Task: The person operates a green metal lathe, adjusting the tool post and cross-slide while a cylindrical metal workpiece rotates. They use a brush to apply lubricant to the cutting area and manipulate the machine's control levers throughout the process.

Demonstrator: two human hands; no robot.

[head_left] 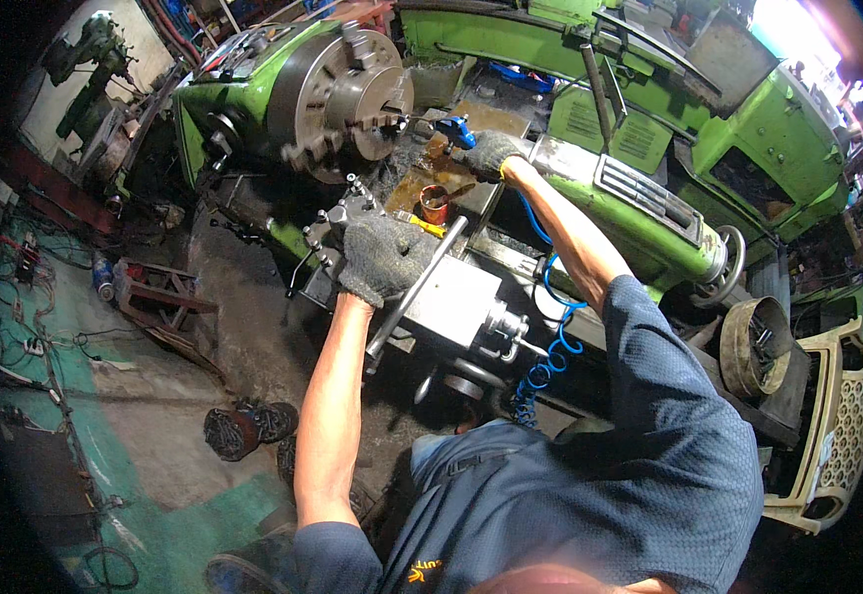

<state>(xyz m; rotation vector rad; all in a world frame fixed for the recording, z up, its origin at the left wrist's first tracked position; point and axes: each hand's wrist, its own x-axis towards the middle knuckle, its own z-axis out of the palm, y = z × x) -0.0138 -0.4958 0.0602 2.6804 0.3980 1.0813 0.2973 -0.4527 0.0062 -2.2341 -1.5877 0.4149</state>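
Observation:
My right hand, in a grey glove, is closed around a blue air blow gun. Its thin nozzle points left toward a round metal workpiece in the lathe chuck. A blue coiled hose hangs below that arm. My left hand, also gloved, rests over the tool post, beside a long metal bar; its fingers cannot be made out clearly. Just beyond it are a red can and a brush with a yellow handle.
The green tailstock with its handwheel stands at right. A round bin of metal pieces and a beige grille panel are near the right rim. Cables and a reddish metal frame lie on the left floor.

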